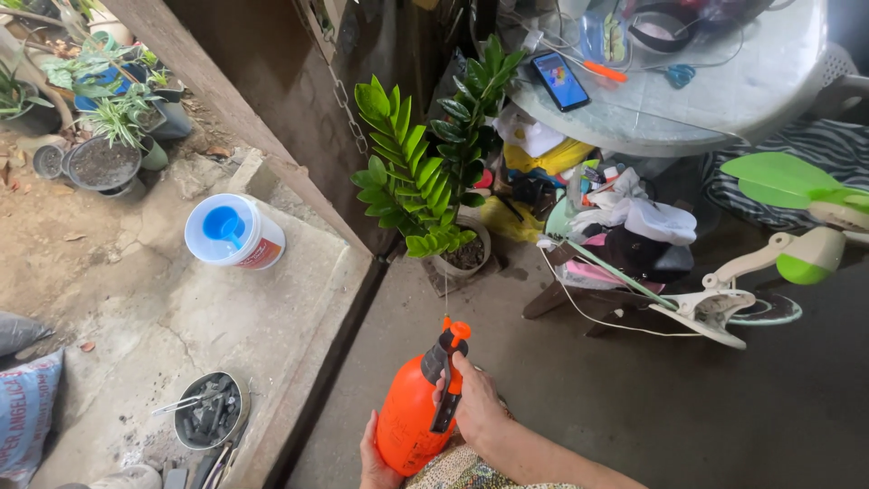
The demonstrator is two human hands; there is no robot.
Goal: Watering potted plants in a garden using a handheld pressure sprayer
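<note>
Grasping an orange sprayer, both hands' grips hover over grey concrete floor near a potted plant.

the left hand is mostly hidden behind the orange plastic pressure sprayer bottle; its grip cannot be judged. the bottle's base is hidden by patterned cloth. the printed woven sack runs off the left edge.

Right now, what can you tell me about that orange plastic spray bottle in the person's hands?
The orange plastic spray bottle is rounded, with a black trigger handle and an orange nozzle cap pointing toward the potted green plant. A thin jet leaves its nozzle. The left hand cups its base; the right hand grips the handle.
</note>
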